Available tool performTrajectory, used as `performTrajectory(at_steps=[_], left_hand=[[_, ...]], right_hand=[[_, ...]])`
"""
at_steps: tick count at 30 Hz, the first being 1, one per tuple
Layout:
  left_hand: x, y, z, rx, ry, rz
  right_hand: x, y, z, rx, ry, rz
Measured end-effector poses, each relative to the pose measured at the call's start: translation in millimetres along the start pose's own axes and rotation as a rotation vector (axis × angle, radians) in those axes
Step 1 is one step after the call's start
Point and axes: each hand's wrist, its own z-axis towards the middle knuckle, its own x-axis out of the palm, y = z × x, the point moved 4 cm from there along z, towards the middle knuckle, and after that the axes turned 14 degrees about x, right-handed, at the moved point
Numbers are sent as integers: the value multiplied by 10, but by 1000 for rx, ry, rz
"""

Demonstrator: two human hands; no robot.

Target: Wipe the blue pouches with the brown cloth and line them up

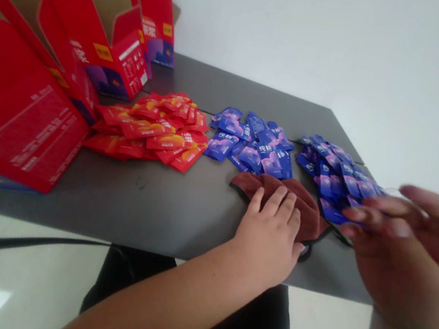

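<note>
My left hand (269,233) lies palm down on a brown cloth (304,211) with black edging, its fingers spread and stretched out. The cloth is rumpled, and a black loop shows beneath the hand. At the right, my right hand (410,250) is bent at the fingers and smeared by motion, so whether it holds anything is unclear. Its fingertips overlap the near end of a pile of blue-purple sachets (337,169). A second group of blue sachets (262,146) lies just behind the cloth. Left of these is a heap of red-orange sachets (162,130).
Several tall red cardboard boxes (42,125) with cut-out fronts stand along the left of the grey table (133,206). A white wall (327,37) rises behind it. A black strap (24,242) stretches across at the lower left, below the table's front edge.
</note>
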Motion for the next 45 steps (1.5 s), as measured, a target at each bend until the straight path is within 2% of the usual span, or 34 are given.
performTrajectory(at_steps=[1, 3, 8, 10, 12, 14, 19, 24, 26, 28, 30, 31, 33, 35, 36, 38, 41, 43, 45], left_hand=[[-7, 1, -4, -3, -9, -5], [-15, 3, -10, -15, -16, -11], [-16, -4, -7, -10, -20, -7], [-18, -1, -4, -5, -22, -1], [-19, 6, -4, -13, -14, 0], [-19, 12, -5, -21, -8, -12], [-3, 23, -5, -18, -13, -45], [-40, 8, -6, -14, -34, -94], [-133, -1, -11, -36, -143, -123], [-279, 26, -39, -109, -348, -112], [-415, 106, -102, -235, -545, -95], [-458, 163, -137, -296, -599, -113], [-486, 300, -199, -396, -587, -233], [-481, 430, -266, -456, -487, -378], [-491, 486, -313, -482, -452, -414], [-543, 584, -432, -546, -440, -414], [-627, 676, -623, -609, -480, -355], [-646, 688, -725, -589, -481, -302], [-630, 670, -803, -559, -444, -229]], right_hand=[[95, -1, 197, 17, 56, 26], [263, -49, 589, 36, 196, -64], [614, -366, 1496, 83, 327, -666], [794, -474, 1736, 106, 379, -923], [965, -531, 1859, 93, 455, -1125], [1096, -546, 1891, 66, 513, -1209], [1215, -557, 1851, 65, 490, -1239], [1060, -407, 1834, 36, 295, -1139], [941, -282, 1728, 24, 197, -1069], [838, -162, 1514, 32, 148, -886], [789, -100, 1217, 89, 210, -562], [781, -98, 1060, 140, 259, -379], [803, -137, 771, 240, 396, -126], [826, -193, 558, 276, 512, -34], [819, -223, 487, 268, 528, -43], [772, -279, 387, 200, 484, -162], [740, -363, 197, -1, 457, -562], [766, -433, 31, -150, 516, -808], [769, -492, -90, -255, 528, -923]])
